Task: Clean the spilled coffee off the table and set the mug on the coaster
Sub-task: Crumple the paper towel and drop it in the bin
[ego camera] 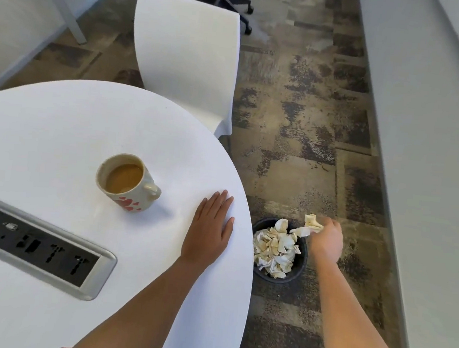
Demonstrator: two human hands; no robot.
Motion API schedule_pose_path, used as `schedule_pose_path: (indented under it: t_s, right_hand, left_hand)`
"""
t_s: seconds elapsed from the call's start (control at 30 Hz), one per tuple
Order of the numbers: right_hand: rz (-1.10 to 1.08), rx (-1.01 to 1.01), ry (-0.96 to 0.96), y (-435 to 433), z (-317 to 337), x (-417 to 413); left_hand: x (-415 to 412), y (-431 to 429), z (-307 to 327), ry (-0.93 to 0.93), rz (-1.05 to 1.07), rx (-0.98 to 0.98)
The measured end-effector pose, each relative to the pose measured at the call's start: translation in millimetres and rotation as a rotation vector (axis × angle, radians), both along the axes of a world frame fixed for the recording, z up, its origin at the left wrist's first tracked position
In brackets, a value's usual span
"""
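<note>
A cream mug [128, 183] with red heart marks stands upright on the round white table [60, 131], part full of coffee, handle to the right. My left hand [211, 229] lies flat and open on the table near its right edge, right of the mug. My right hand [325, 237] reaches out past the table edge, above the floor, fingers closed on a crumpled stained paper towel [311, 224] held just over the black bin [278, 250]. No coaster is in view, and I see no spill on the table top.
The bin on the carpet holds several crumpled paper towels. A grey power-socket panel [36, 245] is set into the table at the left. A white chair [185, 59] stands behind the table. A white wall runs along the right.
</note>
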State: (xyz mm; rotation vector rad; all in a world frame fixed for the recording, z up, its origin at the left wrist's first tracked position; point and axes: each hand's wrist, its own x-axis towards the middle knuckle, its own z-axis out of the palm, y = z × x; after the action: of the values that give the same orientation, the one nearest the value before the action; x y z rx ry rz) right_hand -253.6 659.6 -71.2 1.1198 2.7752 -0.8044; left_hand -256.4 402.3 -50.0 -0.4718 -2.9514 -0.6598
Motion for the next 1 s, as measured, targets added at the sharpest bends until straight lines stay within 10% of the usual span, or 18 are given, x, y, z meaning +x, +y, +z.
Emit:
schedule_pose_path:
  t_s: [0.27,1.0]
  right_hand:
    - [0.033,0.059,-0.057,-5.9,-10.0,18.0]
    - [0.228,-0.091,0.511,-172.6,96.3,81.4]
  left_hand:
    - [0.5,-0.7,-0.5,-0.017,0.002,0.032]
    - [77.6,-94.3,64.8,0.079,0.183,0.344]
